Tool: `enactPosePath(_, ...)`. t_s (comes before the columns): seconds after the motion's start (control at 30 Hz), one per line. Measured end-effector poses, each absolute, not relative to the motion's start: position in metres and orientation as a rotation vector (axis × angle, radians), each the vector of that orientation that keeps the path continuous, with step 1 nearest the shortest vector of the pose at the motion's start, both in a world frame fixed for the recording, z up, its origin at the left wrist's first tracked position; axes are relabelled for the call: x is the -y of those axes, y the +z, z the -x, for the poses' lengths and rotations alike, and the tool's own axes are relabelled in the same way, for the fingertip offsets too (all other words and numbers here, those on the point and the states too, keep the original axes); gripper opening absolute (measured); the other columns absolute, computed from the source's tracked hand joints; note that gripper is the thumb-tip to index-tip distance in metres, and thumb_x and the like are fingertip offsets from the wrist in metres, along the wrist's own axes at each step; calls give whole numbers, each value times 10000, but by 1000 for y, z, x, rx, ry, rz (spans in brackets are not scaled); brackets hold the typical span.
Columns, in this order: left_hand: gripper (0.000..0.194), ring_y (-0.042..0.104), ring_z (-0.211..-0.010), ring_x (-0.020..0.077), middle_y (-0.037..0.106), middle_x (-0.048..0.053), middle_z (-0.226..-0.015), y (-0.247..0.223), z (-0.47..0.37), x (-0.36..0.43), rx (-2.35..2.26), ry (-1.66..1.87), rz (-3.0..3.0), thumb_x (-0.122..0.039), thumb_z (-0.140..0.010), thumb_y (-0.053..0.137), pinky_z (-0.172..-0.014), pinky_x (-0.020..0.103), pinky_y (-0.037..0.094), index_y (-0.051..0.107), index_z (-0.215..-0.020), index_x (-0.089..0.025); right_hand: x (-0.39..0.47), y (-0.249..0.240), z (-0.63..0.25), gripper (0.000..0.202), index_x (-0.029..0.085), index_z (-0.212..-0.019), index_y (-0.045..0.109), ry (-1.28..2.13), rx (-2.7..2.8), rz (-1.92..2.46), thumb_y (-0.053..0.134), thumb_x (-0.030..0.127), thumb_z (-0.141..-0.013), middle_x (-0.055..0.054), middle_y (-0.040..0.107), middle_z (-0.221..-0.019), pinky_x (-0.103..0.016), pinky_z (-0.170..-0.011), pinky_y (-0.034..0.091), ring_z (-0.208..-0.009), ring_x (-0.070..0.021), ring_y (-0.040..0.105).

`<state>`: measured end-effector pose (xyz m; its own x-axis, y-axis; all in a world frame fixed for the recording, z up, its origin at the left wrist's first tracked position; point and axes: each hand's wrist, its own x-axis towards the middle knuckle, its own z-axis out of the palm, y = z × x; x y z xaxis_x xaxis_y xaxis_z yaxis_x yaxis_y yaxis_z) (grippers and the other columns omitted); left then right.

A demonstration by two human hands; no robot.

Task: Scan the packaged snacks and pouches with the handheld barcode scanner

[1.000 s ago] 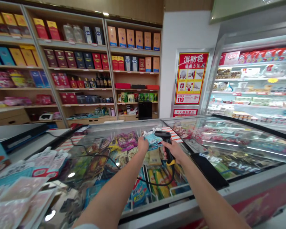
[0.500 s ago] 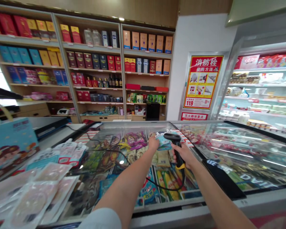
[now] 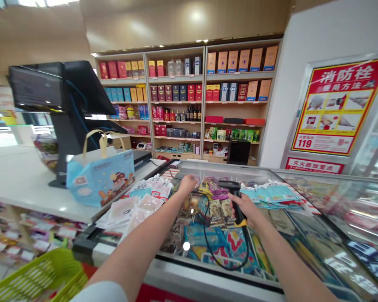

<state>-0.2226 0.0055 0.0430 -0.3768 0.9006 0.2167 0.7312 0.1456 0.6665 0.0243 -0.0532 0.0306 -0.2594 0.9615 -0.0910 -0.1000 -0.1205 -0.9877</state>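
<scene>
My right hand point(image 3: 248, 206) is closed round the grip of a black barcode scanner point(image 3: 229, 184), its head pointing left. From the grip a black cable point(image 3: 211, 256) loops down over the glass lid and back up. My left hand point(image 3: 188, 183) is above the far part of the freezer lid; its fingers are small and partly hidden, and nothing shows in them. Right of the scanner lies a spread of blue-and-white spouted pouches point(image 3: 272, 193). More pouches point(image 3: 153, 187) lie to the left of my left hand, with clear flat packs point(image 3: 134, 212) in front of them.
Packaged ice creams point(image 3: 214, 239) show through the glass of the chest freezer. At left, a blue paper bag point(image 3: 102, 174) stands on the white counter point(image 3: 6, 167) by a black till screen point(image 3: 38, 88). A green basket point(image 3: 40, 272) is at lower left. Boxed goods fill the shelves behind.
The view has swung left, bringing in the till, the whole bag and the basket. My left hand has moved left, away from the right-hand pouches. The scanner stays in my right hand.
</scene>
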Motion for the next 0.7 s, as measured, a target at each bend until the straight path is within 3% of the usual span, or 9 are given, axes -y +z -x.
enactPosePath(0.1, 327, 634, -1095, 247, 691, 125, -1155, 63, 295, 22, -2477, 956, -1576, -243, -814, 597, -885, 298, 472, 660, -1127, -174, 49, 27, 4, 286, 211, -736, 462, 1574, 1282, 1059, 706, 359, -754, 54, 543, -493, -225, -349, 460, -366, -102, 496)
enactPosePath(0.2, 399, 626, -1106, 321, 667, 195, -1173, 75, 362, 52, -2742, 671, -1396, -317, -793, 626, -885, 369, 479, 635, -1150, -138, 47, 26, 28, 291, 209, -698, 452, 1602, 1307, 1086, 692, 360, -762, 57, 522, -465, -220, -340, 445, -347, -97, 479)
enactPosePath(0.37, 555, 589, -1152, 383, 629, 242, -1222, 67, 431, 83, -2843, 332, -1370, -453, -745, 658, -925, 424, 454, 620, -1183, -115, 48, 28, 50, 338, 208, -675, 462, 1622, 1339, 1104, 742, 393, -713, 60, 503, -428, -220, -337, 431, -330, -88, 442)
enactPosePath(0.5, 727, 610, -1113, 374, 644, 253, -1187, 51, 445, 83, -2778, 309, -1408, -513, -658, 717, -926, 417, 453, 574, -1242, -105, 47, 20, 53, 321, 210, -667, 479, 1612, 1340, 1078, 731, 403, -714, 57, 503, -428, -221, -354, 434, -340, -89, 442)
enactPosePath(0.6, 816, 623, -1074, 389, 654, 278, -1137, 47, 445, 75, -2731, 334, -1395, -548, -544, 784, -898, 413, 469, 598, -1183, -75, 47, 8, 51, 306, 208, -644, 484, 1590, 1354, 1080, 706, 403, -728, 54, 506, -434, -224, -364, 440, -345, -91, 448)
enactPosePath(0.7, 710, 642, -1022, 387, 680, 261, -1045, 50, 444, 66, -2749, 444, -1326, -537, -531, 794, -854, 403, 487, 643, -1058, -86, 47, 1, 48, 318, 203, -613, 473, 1575, 1371, 1090, 697, 398, -726, 51, 496, -429, -225, -358, 434, -346, -93, 451)
